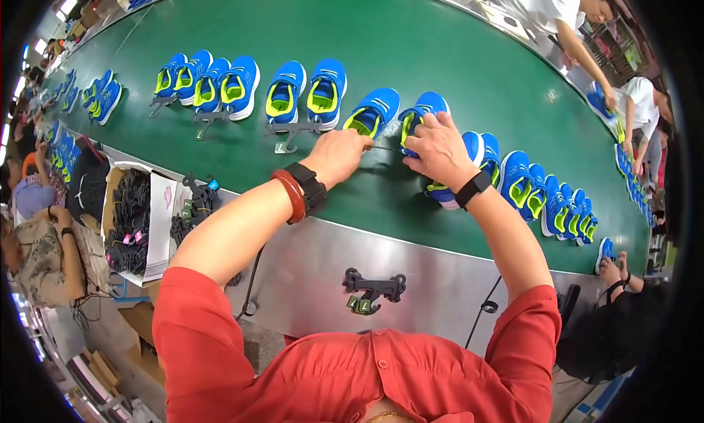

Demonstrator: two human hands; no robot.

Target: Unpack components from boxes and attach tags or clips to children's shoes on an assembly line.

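Observation:
In front of me on the green belt (315, 19) is a pair of blue shoes with lime-green linings. The left shoe (378, 109) rests with its heel toward me. My left hand (339, 155) is closed at that heel, its fingertips on one end of a dark shoe hanger (385, 148). Bent over the heel of the right shoe (425, 106), my right hand (438, 146) grips it, thumb and fingers closed. The thin hanger bar spans the gap between the shoes; its ends are hidden by my fingers.
Shoe pairs with hangers (293, 133) stand to the left; several more shoes (517, 177) line up at right. Spare black hangers (374, 287) lie on the steel ledge (293, 276). A hanger-filled white box (158, 225) stands at left. Co-workers (550, 12) handle shoes across the belt.

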